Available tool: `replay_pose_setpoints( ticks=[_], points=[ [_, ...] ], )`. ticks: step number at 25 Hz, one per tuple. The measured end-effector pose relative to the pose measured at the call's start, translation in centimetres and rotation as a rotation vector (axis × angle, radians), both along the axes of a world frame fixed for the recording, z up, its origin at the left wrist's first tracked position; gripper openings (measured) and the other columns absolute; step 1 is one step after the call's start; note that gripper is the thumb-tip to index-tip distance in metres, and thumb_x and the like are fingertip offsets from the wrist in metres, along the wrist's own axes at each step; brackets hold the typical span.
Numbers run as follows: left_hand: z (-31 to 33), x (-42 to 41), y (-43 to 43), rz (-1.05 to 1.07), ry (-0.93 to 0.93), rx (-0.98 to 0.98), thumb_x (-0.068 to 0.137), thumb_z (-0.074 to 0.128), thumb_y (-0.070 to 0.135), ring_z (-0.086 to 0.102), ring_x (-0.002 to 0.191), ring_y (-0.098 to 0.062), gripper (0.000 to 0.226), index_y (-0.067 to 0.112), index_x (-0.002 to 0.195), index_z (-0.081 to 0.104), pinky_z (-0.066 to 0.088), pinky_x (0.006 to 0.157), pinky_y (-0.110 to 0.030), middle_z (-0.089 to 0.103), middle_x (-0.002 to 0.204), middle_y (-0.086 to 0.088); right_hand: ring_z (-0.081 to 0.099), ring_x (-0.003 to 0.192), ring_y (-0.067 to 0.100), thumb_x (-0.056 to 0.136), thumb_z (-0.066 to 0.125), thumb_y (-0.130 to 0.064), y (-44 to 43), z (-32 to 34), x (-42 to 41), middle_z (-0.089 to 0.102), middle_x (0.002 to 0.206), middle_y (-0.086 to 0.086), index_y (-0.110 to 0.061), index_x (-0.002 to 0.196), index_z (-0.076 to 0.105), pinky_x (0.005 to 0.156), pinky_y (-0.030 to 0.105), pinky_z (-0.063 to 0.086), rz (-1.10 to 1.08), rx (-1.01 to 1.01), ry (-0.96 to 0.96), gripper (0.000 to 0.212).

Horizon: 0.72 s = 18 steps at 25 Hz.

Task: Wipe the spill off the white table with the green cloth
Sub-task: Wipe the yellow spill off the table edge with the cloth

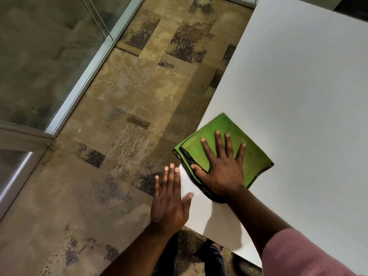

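A folded green cloth (253,154) with a dark hem lies at the left edge of the white table (298,86), one corner hanging a little over the edge. My right hand (221,166) lies flat on the cloth, palm down, fingers spread. Just left of it, my left hand (169,198) hovers at the table's left edge with the fingers straight and together and the thumb over the tabletop; it holds nothing. No spill shows on the white surface.
Patterned brown carpet (129,108) covers the floor left of the table. A glass partition with a metal frame (83,76) runs along the far left. My legs and shoes (209,253) show below the table's near corner.
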<state>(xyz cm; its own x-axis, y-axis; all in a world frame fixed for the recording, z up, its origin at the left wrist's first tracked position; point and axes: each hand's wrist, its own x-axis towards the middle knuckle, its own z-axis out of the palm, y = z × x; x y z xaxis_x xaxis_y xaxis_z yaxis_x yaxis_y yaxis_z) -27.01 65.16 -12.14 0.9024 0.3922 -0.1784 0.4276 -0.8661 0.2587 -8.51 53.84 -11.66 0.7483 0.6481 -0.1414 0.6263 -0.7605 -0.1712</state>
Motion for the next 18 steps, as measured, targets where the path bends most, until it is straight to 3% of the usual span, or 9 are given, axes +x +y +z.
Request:
replay_pose_setpoints(
  ticks=[9, 14, 18],
  points=[
    [-0.4, -0.2, -0.2, 0.001, 0.012, 0.029, 0.107, 0.022, 0.056, 0.005, 0.162, -0.028, 0.079, 0.005, 0.166, 0.007, 0.014, 0.128, -0.054, 0.005, 0.176, -0.011, 0.004, 0.163, 0.034, 0.094, 0.023, -0.079, 7.7, 0.5, 9.0, 0.014, 0.176, 0.007, -0.034, 0.158, 0.041, 0.121, 0.073, -0.010, -0.059, 0.035, 0.011, 0.081],
    [-0.2, -0.4, 0.0, 0.010, -0.013, -0.003, 0.107, 0.017, 0.058, 0.002, 0.163, -0.028, 0.080, 0.006, 0.166, 0.005, 0.009, 0.129, -0.055, 0.001, 0.175, -0.013, 0.010, 0.162, 0.031, 0.099, 0.027, -0.070, 5.4, 0.5, 5.2, 0.019, 0.175, 0.006, -0.035, 0.158, 0.042, 0.122, 0.073, -0.003, 0.015, 0.089, 0.004, 0.070],
    [0.7, -0.7, -0.4, 0.065, -0.158, -0.085, 0.107, 0.019, 0.055, 0.001, 0.162, -0.030, 0.078, 0.004, 0.165, 0.008, 0.007, 0.128, -0.060, 0.003, 0.174, -0.016, 0.011, 0.162, 0.031, 0.100, 0.031, -0.070, 1.8, 0.4, -1.5, 0.018, 0.175, 0.005, -0.039, 0.162, 0.031, 0.123, 0.072, 0.001, 0.070, 0.106, 0.003, 0.070]
  ],
)
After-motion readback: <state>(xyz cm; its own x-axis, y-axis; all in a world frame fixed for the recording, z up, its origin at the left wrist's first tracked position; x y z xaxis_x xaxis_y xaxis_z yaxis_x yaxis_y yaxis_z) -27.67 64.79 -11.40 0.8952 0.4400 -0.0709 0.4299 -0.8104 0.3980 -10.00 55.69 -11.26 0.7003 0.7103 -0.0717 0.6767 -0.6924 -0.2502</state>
